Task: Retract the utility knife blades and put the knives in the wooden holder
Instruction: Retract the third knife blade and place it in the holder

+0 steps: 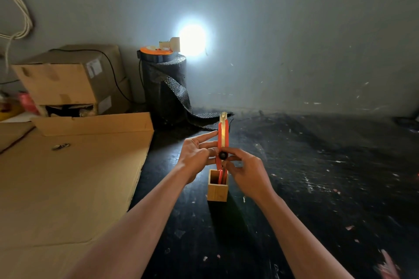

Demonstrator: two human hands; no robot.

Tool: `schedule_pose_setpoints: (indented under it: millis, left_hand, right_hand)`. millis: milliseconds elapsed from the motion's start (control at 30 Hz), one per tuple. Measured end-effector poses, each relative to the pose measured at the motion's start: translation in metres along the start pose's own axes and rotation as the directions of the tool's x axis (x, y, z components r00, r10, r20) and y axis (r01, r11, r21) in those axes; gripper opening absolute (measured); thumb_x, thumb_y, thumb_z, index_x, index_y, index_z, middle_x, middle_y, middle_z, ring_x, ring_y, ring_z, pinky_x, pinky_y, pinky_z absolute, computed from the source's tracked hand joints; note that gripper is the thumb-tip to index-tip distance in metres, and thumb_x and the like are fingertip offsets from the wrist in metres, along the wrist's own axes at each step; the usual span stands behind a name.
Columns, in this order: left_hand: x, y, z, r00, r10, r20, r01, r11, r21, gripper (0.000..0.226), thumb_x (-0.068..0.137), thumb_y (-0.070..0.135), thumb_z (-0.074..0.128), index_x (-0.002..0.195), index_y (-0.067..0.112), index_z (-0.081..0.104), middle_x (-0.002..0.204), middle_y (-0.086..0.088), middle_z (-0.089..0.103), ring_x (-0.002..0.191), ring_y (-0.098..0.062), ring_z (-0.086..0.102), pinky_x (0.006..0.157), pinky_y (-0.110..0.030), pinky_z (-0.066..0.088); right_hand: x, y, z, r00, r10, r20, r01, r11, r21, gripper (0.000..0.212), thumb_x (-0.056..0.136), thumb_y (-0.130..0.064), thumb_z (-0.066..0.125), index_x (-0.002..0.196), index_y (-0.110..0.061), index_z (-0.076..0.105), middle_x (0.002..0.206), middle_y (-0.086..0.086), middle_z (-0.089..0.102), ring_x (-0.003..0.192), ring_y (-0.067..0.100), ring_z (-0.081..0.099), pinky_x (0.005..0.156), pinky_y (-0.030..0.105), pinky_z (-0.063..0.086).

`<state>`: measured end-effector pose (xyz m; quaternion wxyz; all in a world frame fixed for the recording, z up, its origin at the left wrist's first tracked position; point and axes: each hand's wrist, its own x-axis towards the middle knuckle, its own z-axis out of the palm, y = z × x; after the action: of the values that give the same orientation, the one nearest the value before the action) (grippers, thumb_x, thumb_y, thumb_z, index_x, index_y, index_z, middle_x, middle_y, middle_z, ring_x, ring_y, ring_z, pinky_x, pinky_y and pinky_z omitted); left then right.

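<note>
I hold a red utility knife (222, 133) upright above the wooden holder (217, 188), its metal tip pointing up and away. My left hand (197, 154) steadies the knife's left side with fingers stretched along the body. My right hand (243, 170) pinches the black knob (223, 155) on the knife's face. The small square wooden holder stands on the dark table just below my hands, and at least one other red knife (221, 175) stands inside it.
Flat cardboard sheets (68, 176) cover the table's left side, with stacked cardboard boxes (70, 79) behind. A black mesh roll (165, 88) with an orange reel and a bright lamp (192, 39) on top stands by the wall. The dark tabletop (317, 176) lies to the right.
</note>
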<state>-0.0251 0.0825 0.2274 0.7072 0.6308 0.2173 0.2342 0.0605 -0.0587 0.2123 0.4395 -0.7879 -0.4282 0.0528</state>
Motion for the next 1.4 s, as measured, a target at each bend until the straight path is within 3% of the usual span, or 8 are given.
schedule_pose_setpoints:
  millis: [200, 300, 433, 667, 833, 1000, 1233, 1400]
  left_hand:
    - [-0.002, 0.003, 0.003, 1.000, 0.030, -0.005, -0.030, 0.999, 0.028, 0.056, 0.091, -0.018, 0.060, 0.139, 0.011, 0.061, 0.086, 0.009, 0.081, 0.081, -0.014, 0.081, 0.062, -0.027, 0.063]
    - [-0.001, 0.003, 0.002, 0.999, 0.028, -0.018, -0.028, 0.999, 0.016, 0.056, 0.091, -0.016, 0.062, 0.140, 0.011, 0.060, 0.095, 0.003, 0.081, 0.085, -0.018, 0.081, 0.064, -0.029, 0.064]
    - [0.000, 0.004, 0.002, 1.000, 0.026, -0.016, -0.026, 0.999, 0.019, 0.057, 0.091, -0.018, 0.060, 0.140, 0.012, 0.061, 0.096, 0.001, 0.081, 0.087, -0.021, 0.081, 0.066, -0.032, 0.065]
    - [-0.001, 0.002, 0.002, 1.000, 0.012, -0.026, -0.012, 1.000, 0.005, 0.055, 0.092, -0.016, 0.061, 0.140, 0.011, 0.060, 0.097, 0.000, 0.081, 0.086, -0.019, 0.081, 0.065, -0.032, 0.065]
    - [-0.001, 0.002, 0.003, 1.000, 0.013, -0.022, -0.013, 0.999, 0.032, 0.055, 0.093, -0.016, 0.058, 0.141, 0.012, 0.061, 0.099, 0.001, 0.079, 0.082, -0.014, 0.081, 0.064, -0.030, 0.064]
    - [-0.001, 0.005, 0.003, 1.000, 0.011, -0.022, -0.010, 1.000, 0.024, 0.052, 0.094, -0.014, 0.060, 0.140, 0.011, 0.061, 0.096, 0.003, 0.079, 0.079, -0.010, 0.080, 0.060, -0.024, 0.062]
    - [0.000, 0.000, 0.002, 1.000, -0.007, -0.029, 0.007, 1.000, 0.023, 0.055, 0.093, -0.018, 0.056, 0.138, 0.012, 0.062, 0.098, 0.001, 0.079, 0.081, -0.013, 0.081, 0.061, -0.028, 0.063]
    - [-0.005, -0.016, -0.003, 0.999, -0.051, -0.004, 0.051, 0.998, -0.026, 0.058, 0.089, -0.021, 0.057, 0.137, 0.011, 0.063, 0.109, -0.012, 0.080, 0.095, -0.027, 0.079, 0.073, -0.040, 0.065]
  right_hand:
    - [0.004, -0.003, 0.003, 0.998, 0.021, -0.065, -0.020, 1.000, 0.017, 0.033, 0.089, -0.030, 0.072, 0.118, -0.017, 0.062, 0.116, -0.005, 0.070, 0.103, 0.008, 0.065, 0.081, 0.016, 0.048]
    - [0.003, -0.005, 0.001, 0.999, -0.005, -0.041, 0.006, 1.000, 0.028, 0.037, 0.092, -0.022, 0.070, 0.128, -0.020, 0.061, 0.119, -0.007, 0.068, 0.102, 0.002, 0.058, 0.087, 0.020, 0.046]
    - [0.007, -0.003, 0.001, 1.000, 0.010, -0.028, -0.009, 0.999, 0.030, 0.026, 0.091, -0.023, 0.071, 0.115, -0.017, 0.063, 0.114, -0.002, 0.072, 0.102, 0.008, 0.064, 0.087, 0.021, 0.050]
    - [0.006, 0.001, 0.000, 0.999, 0.033, 0.013, -0.034, 0.996, 0.084, 0.029, 0.092, -0.018, 0.070, 0.119, -0.025, 0.063, 0.114, -0.011, 0.069, 0.104, 0.011, 0.066, 0.094, 0.040, 0.057]
    - [0.009, 0.001, 0.000, 0.996, 0.094, 0.005, -0.094, 0.986, 0.134, 0.029, 0.087, -0.030, 0.075, 0.111, -0.022, 0.062, 0.110, -0.007, 0.071, 0.101, 0.016, 0.069, 0.088, 0.045, 0.060]
    - [0.009, 0.005, -0.003, 0.998, 0.052, 0.046, -0.058, 0.989, 0.140, 0.030, 0.092, -0.014, 0.071, 0.115, -0.032, 0.064, 0.117, -0.007, 0.070, 0.106, 0.018, 0.068, 0.088, 0.051, 0.060]
    - [0.013, 0.014, 0.003, 0.993, 0.113, 0.043, -0.120, 0.970, 0.211, 0.026, 0.083, -0.032, 0.079, 0.098, -0.025, 0.060, 0.099, -0.005, 0.075, 0.092, 0.014, 0.073, 0.081, 0.048, 0.062]
    - [0.015, 0.020, 0.003, 0.993, 0.118, -0.013, -0.110, 0.956, 0.273, 0.039, 0.086, -0.039, 0.075, 0.117, -0.028, 0.054, 0.109, -0.004, 0.072, 0.099, 0.013, 0.071, 0.085, 0.045, 0.062]
